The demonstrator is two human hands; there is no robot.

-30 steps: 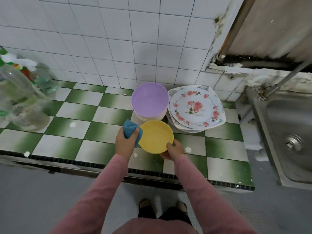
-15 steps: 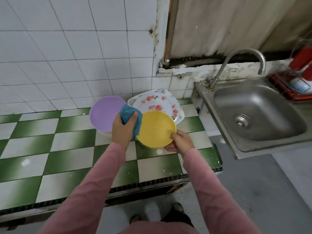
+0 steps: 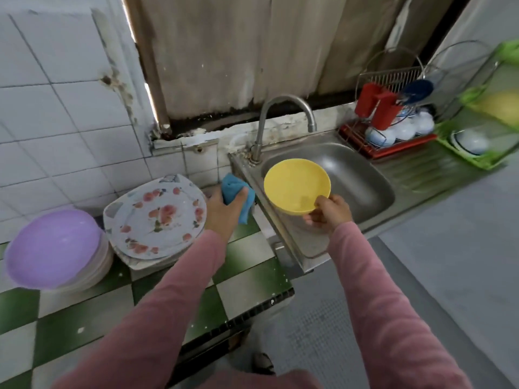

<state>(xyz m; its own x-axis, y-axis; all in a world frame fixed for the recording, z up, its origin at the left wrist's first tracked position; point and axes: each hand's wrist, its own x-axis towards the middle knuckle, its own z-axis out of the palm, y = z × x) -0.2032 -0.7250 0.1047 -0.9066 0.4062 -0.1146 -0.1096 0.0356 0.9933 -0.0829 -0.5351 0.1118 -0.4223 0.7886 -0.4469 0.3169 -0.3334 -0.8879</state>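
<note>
My right hand (image 3: 328, 211) grips the near rim of a yellow bowl (image 3: 295, 185), holding it in the air over the steel sink (image 3: 362, 186), tilted so its inside faces me. A crumpled blue cloth (image 3: 234, 193) is gripped in my left hand (image 3: 224, 209), which hovers at the counter's right end beside the sink's left edge. Left of that hand sits a stack of flowered plates (image 3: 154, 217), and further left a stack of bowls with a purple one (image 3: 53, 248) on top.
A curved tap (image 3: 283, 108) rises behind the sink. A red dish rack (image 3: 390, 127) with bowls and a green rack (image 3: 483, 127) stand at the far right. The green-and-white tiled counter (image 3: 247, 279) ends at the sink; grey floor lies below right.
The view swung right toward the sink. My right hand carried the yellow bowl away from the stacks to above the sink; my left hand with the cloth separated from the bowl.
</note>
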